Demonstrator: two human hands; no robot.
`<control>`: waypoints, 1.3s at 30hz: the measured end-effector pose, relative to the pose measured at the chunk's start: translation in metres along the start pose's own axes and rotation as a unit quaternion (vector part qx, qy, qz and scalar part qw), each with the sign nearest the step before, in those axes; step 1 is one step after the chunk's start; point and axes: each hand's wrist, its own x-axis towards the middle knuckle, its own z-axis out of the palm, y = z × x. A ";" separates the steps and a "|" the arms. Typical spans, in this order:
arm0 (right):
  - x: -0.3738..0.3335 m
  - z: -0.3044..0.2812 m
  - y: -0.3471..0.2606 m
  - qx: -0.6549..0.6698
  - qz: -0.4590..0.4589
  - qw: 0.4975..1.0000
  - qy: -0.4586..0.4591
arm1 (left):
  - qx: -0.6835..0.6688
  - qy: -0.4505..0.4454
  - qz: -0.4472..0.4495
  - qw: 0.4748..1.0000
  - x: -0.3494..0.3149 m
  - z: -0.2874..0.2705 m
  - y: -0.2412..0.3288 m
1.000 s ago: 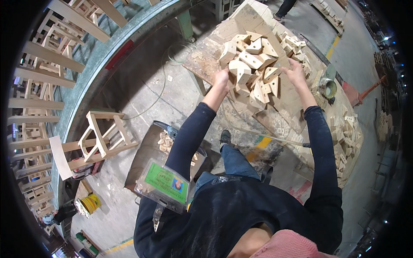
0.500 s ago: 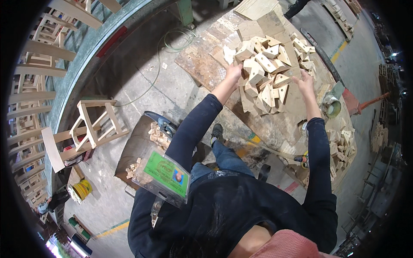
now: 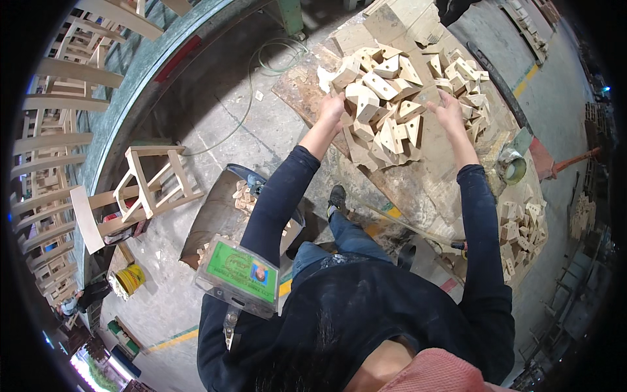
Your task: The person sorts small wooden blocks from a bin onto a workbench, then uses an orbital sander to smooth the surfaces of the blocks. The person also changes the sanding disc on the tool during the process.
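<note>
A heap of pale wooden blocks [image 3: 379,85], angled at the ends and drilled with holes, lies on a torn brown cardboard sheet [image 3: 386,157] on the worktable. At the heap's left side my left hand [image 3: 332,110] is closed on the sheet's edge, its fingers partly hidden. On the other side my right hand [image 3: 449,116] grips the sheet's right margin, thumb toward the heap and index finger raised. Just beyond the right hand, a second group of similar blocks [image 3: 467,81] lies on more cardboard.
A round tin [image 3: 514,170] stands right of my right forearm, near more loose blocks [image 3: 522,225]. A hose [image 3: 418,228] crosses the table's near side. On the floor at left are a bin [image 3: 212,212] with wood offcuts, a wooden frame [image 3: 147,183] and a yellow bucket [image 3: 130,279].
Both hands have shifted left, and the block heap on its cardboard has moved left with them. A wider gap now separates it from the second group. The view has also shifted slightly.
</note>
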 end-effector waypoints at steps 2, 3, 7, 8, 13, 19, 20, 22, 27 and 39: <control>0.002 -0.004 -0.010 -0.039 0.001 0.999 0.029 | 0.047 0.015 0.049 0.998 0.024 -0.011 -0.018; 0.001 -0.018 -0.024 -0.013 0.033 0.999 -0.021 | 0.063 -0.005 0.081 0.995 0.025 -0.005 -0.020; 0.017 -0.036 -0.012 -0.076 0.023 0.996 0.045 | 0.094 0.071 0.137 0.984 0.025 0.021 -0.021; 0.023 -0.042 -0.009 -0.094 0.020 0.994 0.053 | 0.151 0.059 0.177 0.971 0.024 0.022 -0.022; 0.033 -0.049 -0.006 -0.130 -0.014 0.987 0.089 | 0.381 0.006 0.325 0.865 -0.007 0.024 -0.025; 0.023 -0.051 -0.036 -0.179 -0.004 0.980 0.085 | 0.528 -0.083 0.364 0.763 -0.044 0.018 -0.029; 0.022 -0.052 -0.040 -0.179 -0.007 0.980 0.088 | 0.542 -0.089 0.369 0.750 -0.044 0.017 -0.031; 0.020 -0.052 -0.045 -0.179 -0.013 0.979 0.093 | 0.570 -0.099 0.377 0.723 -0.050 0.016 -0.033; 0.023 -0.058 -0.058 -0.208 -0.053 0.972 0.090 | 0.551 -0.082 0.398 0.729 -0.049 0.021 -0.041; 0.014 -0.067 -0.105 -0.284 -0.017 0.955 0.086 | 0.529 -0.050 0.383 0.756 -0.051 0.030 -0.044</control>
